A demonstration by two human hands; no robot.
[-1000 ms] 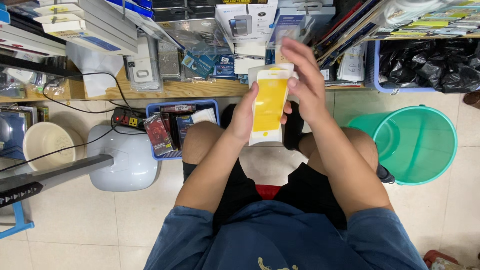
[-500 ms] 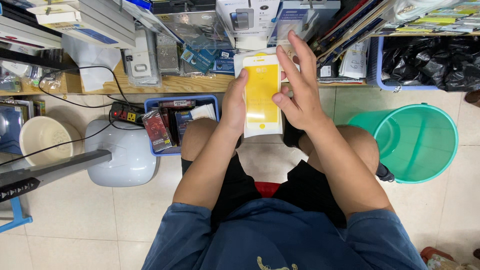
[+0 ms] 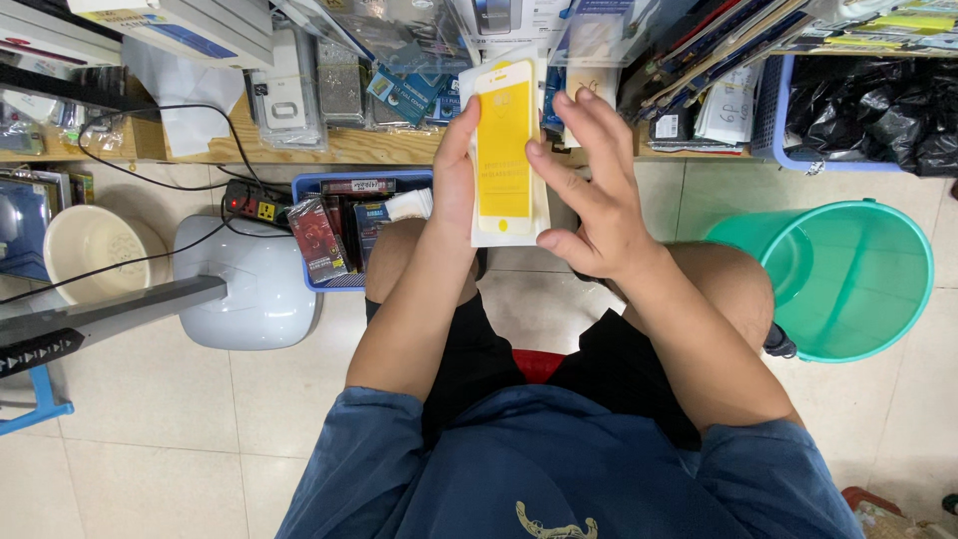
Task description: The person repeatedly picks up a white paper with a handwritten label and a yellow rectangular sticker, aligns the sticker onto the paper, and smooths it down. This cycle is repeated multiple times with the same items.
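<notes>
I sit over a tiled floor and hold up a flat white sleeve with a yellow phone-shaped screen protector (image 3: 505,150) in front of me. My left hand (image 3: 454,175) grips its left edge, thumb along the side. My right hand (image 3: 589,190) rests against its right edge with the fingers spread and the fingertips touching the yellow face. The sleeve is upright, above my knees.
A blue basket (image 3: 344,185) of small packaged goods stands on the floor by my left knee. A green plastic bucket (image 3: 848,274) is at the right, a white fan base (image 3: 249,279) and a cream bowl (image 3: 85,245) at the left. A low wooden shelf (image 3: 349,145) holds packets ahead.
The sleeve and both hands have risen slightly and shifted left in view. My right fingers have slid down from the top of the sleeve onto its right side.
</notes>
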